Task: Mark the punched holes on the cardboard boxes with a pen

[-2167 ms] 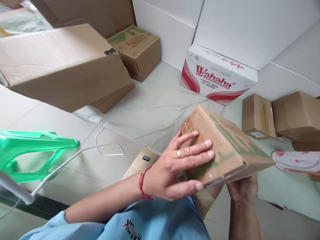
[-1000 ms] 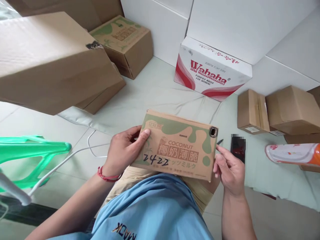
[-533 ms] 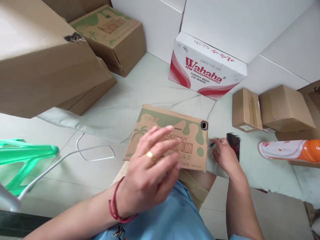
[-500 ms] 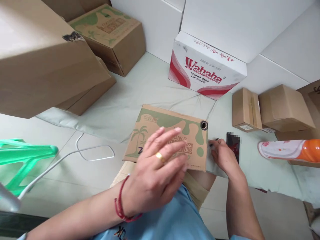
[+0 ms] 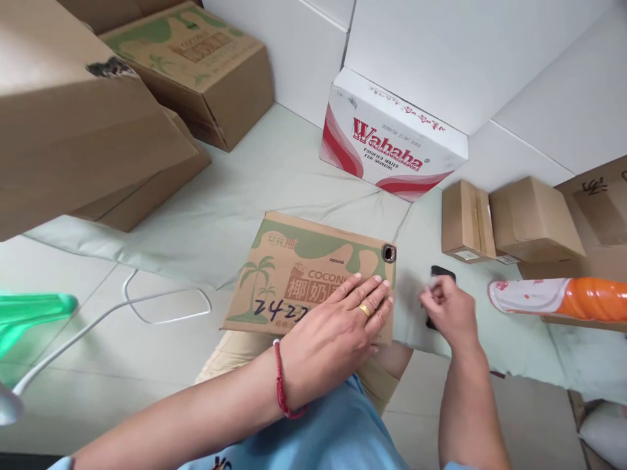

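Observation:
A cardboard box (image 5: 306, 238) printed with green drips, palm trees and "COCONUT" lies across my lap and the edge of the cloth-covered surface. Handwritten black digits show on its lower left, and a dark-rimmed hole marks its upper right corner. My left hand (image 5: 337, 326), with a ring and a red cord bracelet, rests flat on the lower right of the box, fingers stretched out. To the right of the box, my right hand (image 5: 450, 310) is closed in a pinch. Whatever is at its fingertips is small and blurred. A black phone (image 5: 443, 271) lies partly hidden behind that hand.
A Wahaha water carton (image 5: 392, 143) stands against the wall. Several brown boxes (image 5: 533, 219) sit at right, near an orange-and-white bottle (image 5: 563, 299). Large cartons (image 5: 73, 130) crowd the left. A green plastic item (image 5: 39, 313) and a white bent rod (image 5: 169, 320) are at lower left.
My left hand has come down from above the box and moved right, now lying flat on it. My right hand has shifted slightly, from the box's right edge to in front of the phone.

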{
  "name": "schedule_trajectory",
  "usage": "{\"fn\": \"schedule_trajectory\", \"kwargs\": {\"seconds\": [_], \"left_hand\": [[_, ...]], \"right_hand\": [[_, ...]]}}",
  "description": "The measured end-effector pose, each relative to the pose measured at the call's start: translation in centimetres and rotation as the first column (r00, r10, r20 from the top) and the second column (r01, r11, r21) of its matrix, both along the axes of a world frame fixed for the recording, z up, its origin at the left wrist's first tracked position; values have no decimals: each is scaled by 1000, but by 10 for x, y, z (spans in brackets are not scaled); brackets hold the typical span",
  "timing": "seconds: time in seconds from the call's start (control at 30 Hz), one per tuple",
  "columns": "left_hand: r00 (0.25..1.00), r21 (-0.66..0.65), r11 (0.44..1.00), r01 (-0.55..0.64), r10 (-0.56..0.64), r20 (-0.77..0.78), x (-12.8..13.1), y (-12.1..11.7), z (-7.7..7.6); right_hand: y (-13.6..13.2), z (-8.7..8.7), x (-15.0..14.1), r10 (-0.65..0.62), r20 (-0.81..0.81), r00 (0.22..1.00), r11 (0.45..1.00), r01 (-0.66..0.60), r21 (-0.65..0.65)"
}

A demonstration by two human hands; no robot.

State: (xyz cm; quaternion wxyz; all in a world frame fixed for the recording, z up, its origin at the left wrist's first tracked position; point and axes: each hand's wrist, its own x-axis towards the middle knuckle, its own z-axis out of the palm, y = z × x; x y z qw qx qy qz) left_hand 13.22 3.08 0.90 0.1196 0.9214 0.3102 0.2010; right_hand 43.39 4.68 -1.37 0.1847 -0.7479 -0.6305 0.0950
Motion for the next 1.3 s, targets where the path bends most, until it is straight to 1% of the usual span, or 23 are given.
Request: {"fn": "schedule_trajectory", "kwargs": {"seconds": [0.03,0.07,0.1,0.13,0.17,0.2,0.23,0.27,0.3,0.33,0.4,0.5,0.63,0.67,0.73,0.77,0.83,1.0,1.3], "left_hand": [[1000,0,1000,-2,2,8,0,0,0],[1000,3,1000,-4,4,11,-1,1,1],[1000,8,1000,-6,6,12,-1,1,1],[1000,12,1000,-6,6,9,-1,1,1],[1000,16,1000,-4,4,3,-1,1,1],[1000,18,1000,0,0,-5,0,1,1],[1000,20,1000,3,-2,-13,0,1,1],[1000,22,1000,5,-4,-18,0,0,1],[1000,24,1000,6,-5,-20,0,0,1],[1000,25,1000,7,-7,-20,0,0,1],[1000,33,999,5,-4,-10,-1,0,1],[1000,48,999,-4,4,5,-1,0,2],[1000,46,999,-7,7,4,-1,0,3],[1000,43,999,-6,6,7,-1,0,3],[1000,35,999,-9,8,17,-1,0,2],[1000,34,999,-10,9,23,0,0,2],[999,38,999,-12,11,32,0,0,1],[999,87,996,-25,21,44,1,0,0],[999,121,992,-34,29,42,1,-2,-2]], "right_hand": [[-1,5,1,-73,-173,982,981,102,165],[-2,10,0,-96,-358,929,935,207,287],[-2,16,-2,-74,-536,841,885,303,354],[-1,23,-7,-22,-686,728,851,373,369],[0,30,-13,31,-794,607,845,408,345],[2,36,-20,65,-862,503,861,408,303],[4,42,-29,74,-899,432,887,383,257],[6,47,-38,67,-917,394,914,344,215],[8,51,-48,59,-922,382,935,303,186],[10,53,-58,53,-920,389,949,267,168],[15,53,-78,47,-903,428,962,224,157],[23,44,-102,45,-863,503,952,240,190],[30,31,-123,49,-790,611,949,218,227],[31,28,-126,42,-758,651,946,219,241],[32,26,-131,19,-683,730,921,252,295],[32,25,-132,7,-648,762,904,272,329],[32,24,-134,-8,-599,801,884,286,370],[34,24,-135,-13,-556,831,895,258,365],[34,27,-137,-31,-567,823,902,268,339]]}}
